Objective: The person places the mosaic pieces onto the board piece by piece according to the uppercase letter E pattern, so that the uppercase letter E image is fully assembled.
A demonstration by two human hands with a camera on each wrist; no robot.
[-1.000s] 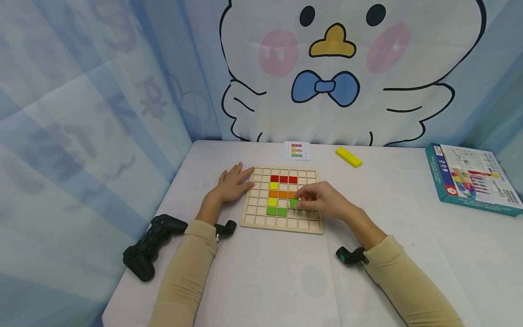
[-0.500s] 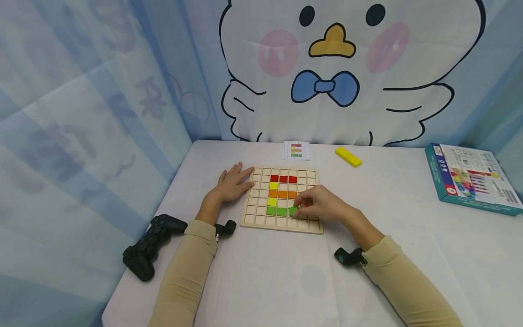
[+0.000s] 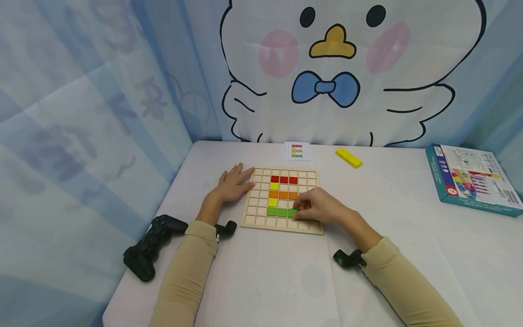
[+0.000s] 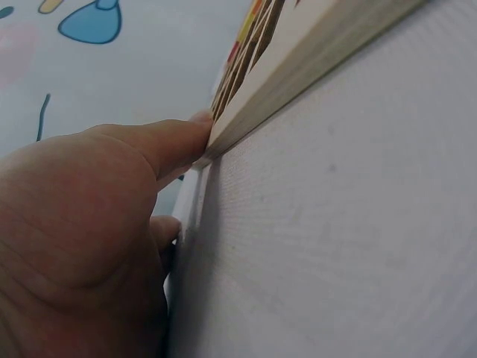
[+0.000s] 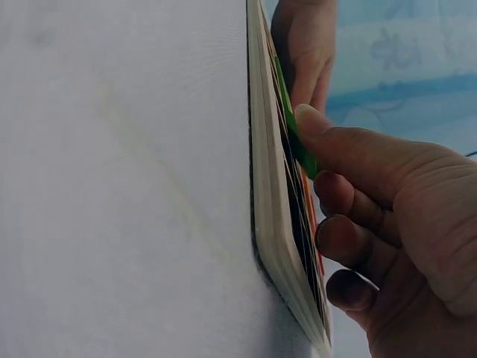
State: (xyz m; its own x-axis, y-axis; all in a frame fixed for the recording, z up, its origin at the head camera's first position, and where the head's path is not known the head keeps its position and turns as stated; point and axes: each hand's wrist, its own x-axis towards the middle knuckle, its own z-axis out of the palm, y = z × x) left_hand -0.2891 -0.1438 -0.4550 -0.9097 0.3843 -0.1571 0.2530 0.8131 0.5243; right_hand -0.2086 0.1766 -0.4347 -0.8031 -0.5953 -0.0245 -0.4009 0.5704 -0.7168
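A wooden grid board (image 3: 253,220) lies on the table, holding red tiles (image 3: 283,180), yellow tiles (image 3: 274,186), orange tiles (image 3: 283,195) and green tiles (image 3: 277,212) in its squares. At the right end of the green row, my right hand (image 3: 320,206) pinches a green tile (image 5: 302,153) between thumb and fingers, tilted at its square in the right wrist view. My left hand (image 3: 233,184) lies with fingers spread at the board's left edge; its thumb (image 4: 179,142) touches the rim in the left wrist view.
Behind the board lies a small pattern card (image 3: 297,151) with coloured squares. A yellow bar-shaped block (image 3: 348,157) rests to its right. A boxed set (image 3: 480,177) sits at the far right, and a black game controller (image 3: 151,245) lies beside the left forearm.
My right hand has moved the green tile toward me, from above the green row down to that row's right end. The left hand stays where it was.
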